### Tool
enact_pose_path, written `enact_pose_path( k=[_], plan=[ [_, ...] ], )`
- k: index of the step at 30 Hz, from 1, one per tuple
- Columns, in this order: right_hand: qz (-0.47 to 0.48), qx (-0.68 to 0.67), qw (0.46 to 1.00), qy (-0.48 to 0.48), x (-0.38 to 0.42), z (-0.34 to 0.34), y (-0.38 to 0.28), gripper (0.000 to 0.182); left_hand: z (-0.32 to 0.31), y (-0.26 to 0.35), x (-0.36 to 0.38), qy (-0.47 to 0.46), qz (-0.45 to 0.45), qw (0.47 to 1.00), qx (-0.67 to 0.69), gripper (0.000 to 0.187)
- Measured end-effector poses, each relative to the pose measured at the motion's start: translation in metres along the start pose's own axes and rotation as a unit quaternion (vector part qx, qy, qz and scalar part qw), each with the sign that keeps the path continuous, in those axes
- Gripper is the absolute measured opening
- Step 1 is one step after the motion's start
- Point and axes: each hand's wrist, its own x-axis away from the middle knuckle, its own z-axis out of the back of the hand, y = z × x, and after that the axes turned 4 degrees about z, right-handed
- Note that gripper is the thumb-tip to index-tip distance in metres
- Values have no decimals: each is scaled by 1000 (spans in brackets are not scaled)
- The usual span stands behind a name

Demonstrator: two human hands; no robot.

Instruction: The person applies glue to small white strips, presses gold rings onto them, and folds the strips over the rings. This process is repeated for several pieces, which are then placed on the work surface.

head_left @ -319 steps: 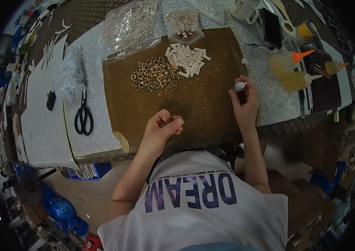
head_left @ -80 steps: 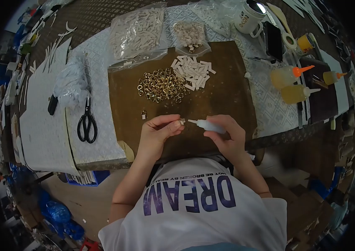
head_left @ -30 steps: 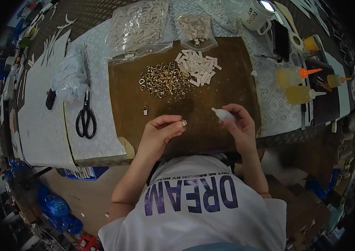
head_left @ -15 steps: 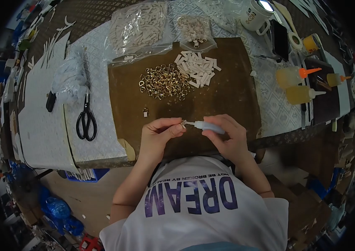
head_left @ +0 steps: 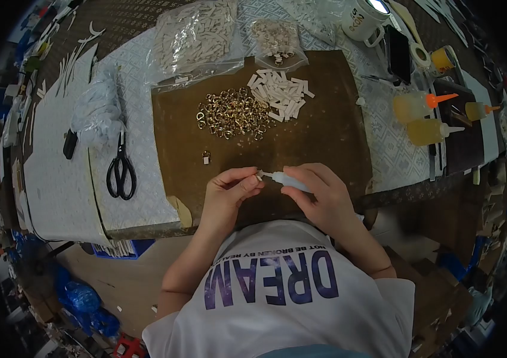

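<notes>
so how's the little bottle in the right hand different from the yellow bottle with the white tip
The little bottle is pale bluish-white; the yellow bottle shows yellow. The little bottle is gripped in the right hand, while no hand touches the yellow bottle. The little bottle points toward the left hand; the yellow bottle points away from both hands. Both narrow to a slim point at one end.

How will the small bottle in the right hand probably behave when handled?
The small bottle looks light: the right hand holds it unaided. Its body seems rounded, so it might roll. Its slender nozzle could bend if pushed.
</notes>
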Motion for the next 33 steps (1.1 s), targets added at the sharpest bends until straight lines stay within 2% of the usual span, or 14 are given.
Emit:
enact_pose_path(
  k=[2, 4, 8, 12, 16, 20, 28, 33],
  plan=[
    [-64, -71, 995, -3, 0, 0, 2, 34, 3, 0, 0, -9, 16, 999, 32, 21],
    [-154, -221, 963, 11, 7, -6, 18, 32, 3, 3, 1, -17, 45, 996, 68, 22],
    [-274, -485, 829, 40, 19, -5, 59, 34, 3, 7, 1, -17, 69, 994, 83, 22],
    [-243, -535, 799, 128, 22, 3, 68, 39, 1, 8, 0, -20, 47, 998, 43, 21],
    [-209, -407, 869, 185, 23, 13, 77, 38, -3, 8, 1, -10, 20, 1000, -8, 20],
    [-147, -303, 910, 241, 24, 15, 98, 34, -5, 8, 0, 1, 4, 999, -44, 18],
    [-122, -140, 951, 247, 20, 18, 107, 30, -5, 7, -2, 15, -14, 996, -90, 16],
    [-114, -128, 950, 262, 19, 15, 108, 28, -5, 7, -3, 23, -10, 995, -92, 15]
  ],
)
